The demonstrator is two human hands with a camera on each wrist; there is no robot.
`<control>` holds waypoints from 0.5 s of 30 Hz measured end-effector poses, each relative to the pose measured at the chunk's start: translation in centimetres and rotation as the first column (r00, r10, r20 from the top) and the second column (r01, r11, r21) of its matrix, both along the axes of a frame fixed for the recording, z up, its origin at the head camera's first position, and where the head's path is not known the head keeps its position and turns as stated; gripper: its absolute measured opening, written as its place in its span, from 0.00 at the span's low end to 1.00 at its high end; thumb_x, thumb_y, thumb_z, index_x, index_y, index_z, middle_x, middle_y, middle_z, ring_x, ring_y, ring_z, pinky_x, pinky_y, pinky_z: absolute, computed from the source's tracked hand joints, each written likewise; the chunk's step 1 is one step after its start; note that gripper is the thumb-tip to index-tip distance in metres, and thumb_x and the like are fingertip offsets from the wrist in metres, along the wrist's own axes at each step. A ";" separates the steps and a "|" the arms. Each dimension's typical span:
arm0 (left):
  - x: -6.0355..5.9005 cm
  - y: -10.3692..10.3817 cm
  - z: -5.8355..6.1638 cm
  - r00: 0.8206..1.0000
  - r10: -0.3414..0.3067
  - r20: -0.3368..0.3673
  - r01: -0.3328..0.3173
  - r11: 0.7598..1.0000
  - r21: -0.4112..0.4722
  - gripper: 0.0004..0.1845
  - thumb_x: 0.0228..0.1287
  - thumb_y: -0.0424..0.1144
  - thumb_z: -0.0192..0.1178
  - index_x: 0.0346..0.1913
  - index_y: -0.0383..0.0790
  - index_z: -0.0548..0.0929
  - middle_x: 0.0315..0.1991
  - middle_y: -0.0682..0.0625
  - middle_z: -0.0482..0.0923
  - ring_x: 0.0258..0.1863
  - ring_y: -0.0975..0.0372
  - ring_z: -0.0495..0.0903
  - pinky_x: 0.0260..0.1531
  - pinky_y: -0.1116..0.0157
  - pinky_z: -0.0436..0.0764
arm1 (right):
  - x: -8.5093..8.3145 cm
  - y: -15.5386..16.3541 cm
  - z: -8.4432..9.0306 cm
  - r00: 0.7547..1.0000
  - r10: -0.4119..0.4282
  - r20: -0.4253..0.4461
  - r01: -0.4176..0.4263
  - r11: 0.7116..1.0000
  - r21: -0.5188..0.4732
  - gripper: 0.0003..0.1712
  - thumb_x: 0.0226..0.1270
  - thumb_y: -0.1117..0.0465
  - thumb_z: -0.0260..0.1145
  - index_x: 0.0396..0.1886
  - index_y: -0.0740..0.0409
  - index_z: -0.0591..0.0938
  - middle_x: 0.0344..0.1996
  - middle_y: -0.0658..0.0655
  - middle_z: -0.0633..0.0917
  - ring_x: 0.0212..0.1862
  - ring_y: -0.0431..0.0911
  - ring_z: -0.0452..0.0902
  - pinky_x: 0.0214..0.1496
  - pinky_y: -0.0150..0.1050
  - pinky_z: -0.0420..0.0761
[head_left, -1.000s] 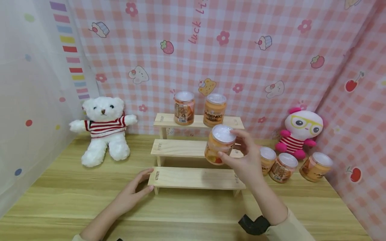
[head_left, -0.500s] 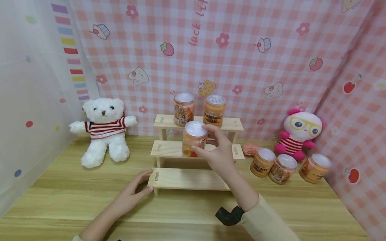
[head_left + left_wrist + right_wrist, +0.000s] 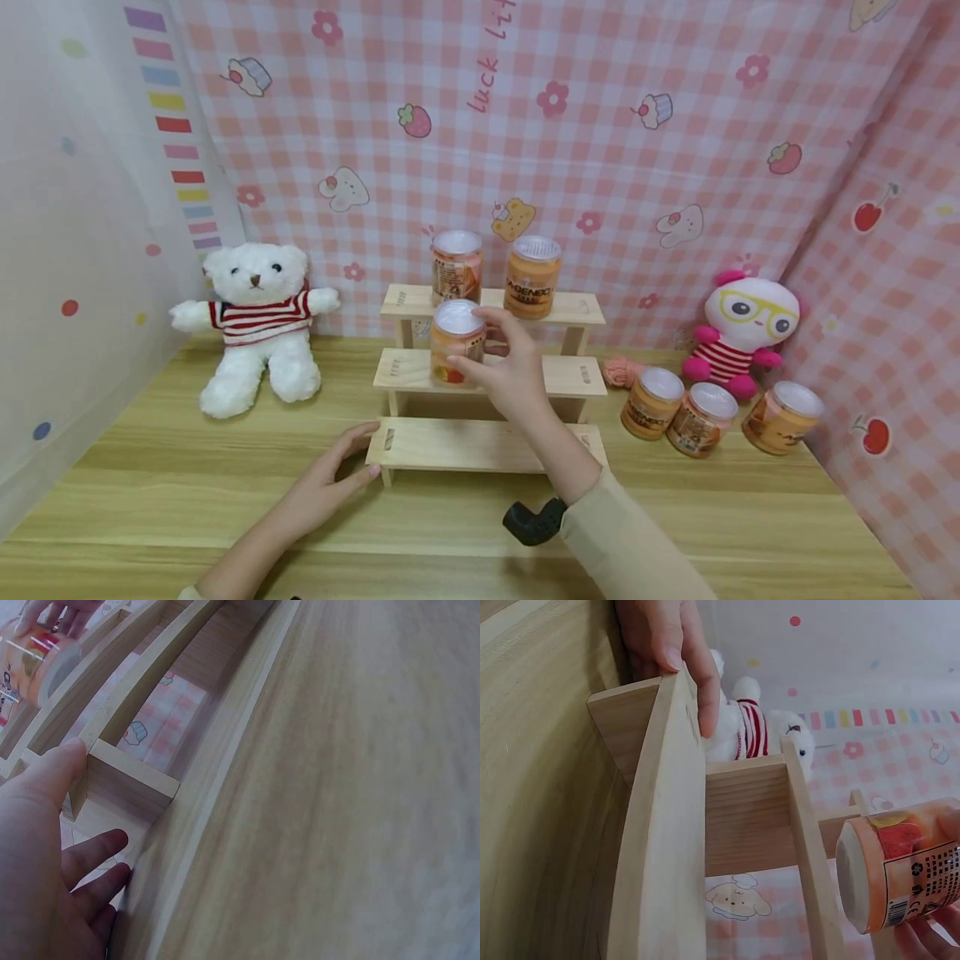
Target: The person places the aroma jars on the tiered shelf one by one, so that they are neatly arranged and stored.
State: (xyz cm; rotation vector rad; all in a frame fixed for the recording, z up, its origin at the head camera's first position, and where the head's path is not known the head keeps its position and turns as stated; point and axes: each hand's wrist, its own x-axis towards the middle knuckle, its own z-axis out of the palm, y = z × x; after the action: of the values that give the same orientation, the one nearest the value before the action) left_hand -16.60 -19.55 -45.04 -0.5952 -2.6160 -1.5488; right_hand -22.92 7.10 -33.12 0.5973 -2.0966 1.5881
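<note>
My right hand [image 3: 474,340] grips an orange jar [image 3: 454,343] with a white lid, upright at the left part of the middle step of a wooden three-step shelf [image 3: 555,377]. In the right wrist view the jar [image 3: 904,870] has its base close to the middle step [image 3: 804,847]; I cannot tell if they touch. My left hand [image 3: 341,467] rests with straight fingers against the left end of the bottom step [image 3: 465,444]. In the left wrist view its thumb [image 3: 69,761] lies on the step's corner. Two more jars [image 3: 456,267] [image 3: 532,275] stand on the top step.
Three orange jars [image 3: 651,403] [image 3: 702,417] [image 3: 782,415] stand on the wooden table [image 3: 187,492] right of the shelf, beside a pink doll [image 3: 747,329] and a small pink object [image 3: 619,371]. A white teddy bear [image 3: 255,325] sits at the left. Checked cloth walls enclose the back and sides.
My right hand has carried the jar from the right side leftward and down to the left part of the middle step. The left hand has stayed at the bottom step's end.
</note>
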 end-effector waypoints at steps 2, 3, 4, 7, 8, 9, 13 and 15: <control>0.0 0.0 0.1 1.000 -0.001 0.001 0.001 1.000 0.000 0.29 0.68 0.46 0.59 0.69 0.52 0.64 0.61 0.41 0.71 0.64 0.47 0.65 0.60 0.39 0.57 | -0.2 -0.2 -0.1 1.000 -0.008 0.011 0.008 1.000 0.005 0.33 0.47 0.63 0.80 0.55 0.55 0.77 0.45 0.54 0.80 0.46 0.46 0.77 0.46 0.38 0.79; 0.0 0.0 0.1 1.000 -0.001 0.002 0.001 1.000 0.001 0.29 0.68 0.46 0.59 0.69 0.52 0.64 0.61 0.41 0.71 0.64 0.47 0.65 0.60 0.39 0.57 | -0.3 -0.3 -0.2 1.000 -0.012 0.013 0.012 1.000 0.008 0.33 0.47 0.63 0.80 0.55 0.55 0.77 0.45 0.54 0.80 0.46 0.45 0.77 0.45 0.38 0.79; 0.0 0.0 0.1 1.000 -0.001 0.001 0.001 1.000 0.000 0.29 0.68 0.46 0.59 0.69 0.52 0.64 0.61 0.41 0.71 0.64 0.47 0.65 0.60 0.39 0.57 | -0.4 -0.3 -0.3 1.000 -0.016 0.013 0.015 1.000 0.011 0.33 0.47 0.63 0.79 0.55 0.55 0.77 0.45 0.54 0.80 0.46 0.45 0.77 0.45 0.38 0.79; 0.0 0.1 0.1 1.000 0.000 0.005 0.000 1.000 -0.001 0.29 0.68 0.46 0.59 0.69 0.53 0.64 0.61 0.41 0.71 0.64 0.47 0.64 0.60 0.38 0.57 | -0.7 -0.5 -0.6 1.000 -0.029 0.003 0.029 0.999 0.018 0.34 0.47 0.62 0.80 0.56 0.55 0.77 0.45 0.54 0.80 0.45 0.46 0.77 0.44 0.38 0.80; 0.0 0.1 0.1 1.000 0.002 0.006 -0.002 1.000 -0.001 0.29 0.68 0.46 0.59 0.69 0.53 0.64 0.61 0.41 0.71 0.64 0.47 0.64 0.60 0.38 0.57 | -0.7 -0.5 -0.7 1.000 -0.031 0.000 0.031 0.999 0.017 0.34 0.47 0.62 0.80 0.56 0.55 0.77 0.45 0.55 0.81 0.45 0.46 0.78 0.44 0.38 0.80; 0.0 0.1 0.1 1.000 0.004 0.006 -0.004 1.000 -0.002 0.29 0.68 0.46 0.59 0.69 0.53 0.64 0.61 0.41 0.71 0.64 0.47 0.64 0.60 0.38 0.57 | -0.8 -0.5 -0.7 0.999 -0.032 -0.003 0.032 0.999 0.015 0.34 0.47 0.62 0.80 0.56 0.55 0.77 0.45 0.55 0.81 0.45 0.47 0.78 0.44 0.39 0.80; 0.0 0.1 0.1 1.000 0.010 0.009 -0.010 1.000 -0.002 0.29 0.68 0.47 0.59 0.69 0.54 0.64 0.61 0.41 0.71 0.64 0.47 0.64 0.60 0.38 0.57 | -1.0 -0.6 -0.9 0.999 -0.037 -0.002 0.037 0.999 0.012 0.35 0.46 0.62 0.80 0.57 0.56 0.77 0.45 0.57 0.81 0.45 0.48 0.78 0.43 0.40 0.80; 0.0 0.1 0.0 1.000 0.011 0.011 -0.011 1.000 -0.002 0.29 0.68 0.47 0.59 0.69 0.54 0.64 0.61 0.41 0.71 0.64 0.47 0.64 0.60 0.38 0.57 | -1.0 -0.7 -0.9 0.999 -0.039 0.006 0.039 0.999 0.013 0.35 0.47 0.62 0.80 0.57 0.56 0.77 0.45 0.57 0.81 0.45 0.48 0.78 0.44 0.40 0.80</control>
State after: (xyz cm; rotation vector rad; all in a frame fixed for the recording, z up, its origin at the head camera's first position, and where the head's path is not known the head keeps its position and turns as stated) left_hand -16.59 -19.47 -45.00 -0.5736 -2.6245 -1.5504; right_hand -23.95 6.42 -34.01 0.5532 -2.1116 1.5585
